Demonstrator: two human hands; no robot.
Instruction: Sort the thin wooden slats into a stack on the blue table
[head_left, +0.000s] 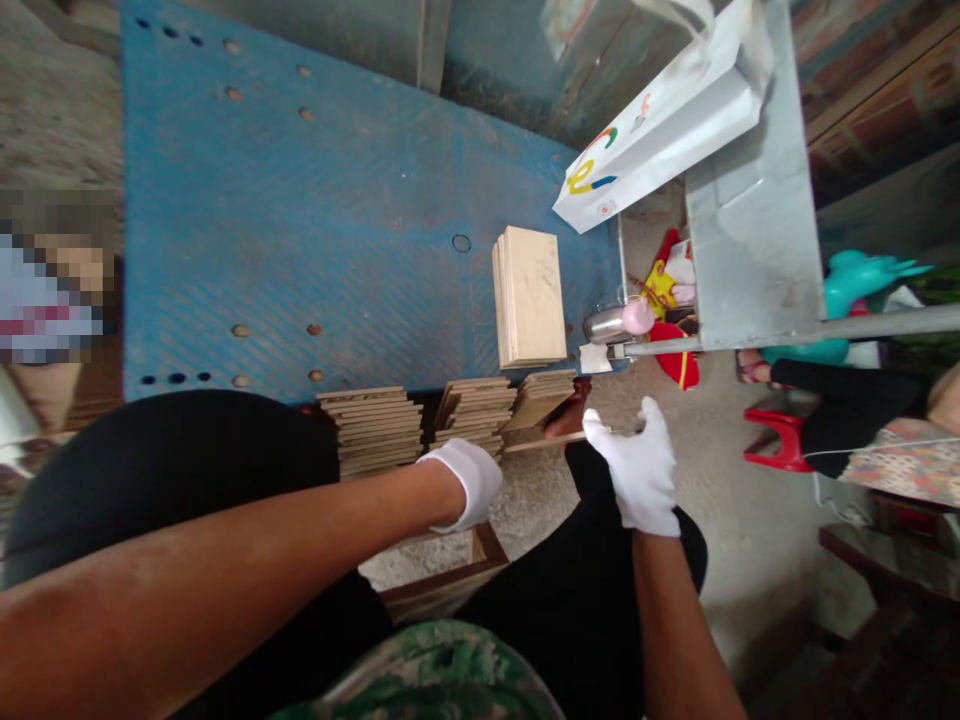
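Both my hands wear white gloves. My left hand [465,480] reaches down with fingers curled toward the stacks of thin wooden boards [474,412] on the floor in front of my knees; what it grips is hidden. My right hand [637,465] hovers to the right of the stacks, fingers spread, with a thin board's edge [544,443] just left of it. Another stack of the boards [379,430] lies to the left. A taller pile of pale boards [529,297] rests on the blue platform [300,230].
A white paper bag [660,125] leans over a grey metal frame [750,230]. A steel cup with a pink lid [619,322], red and yellow items, a red stool [780,440] and another person's legs are at the right. A wooden frame [450,580] lies between my legs.
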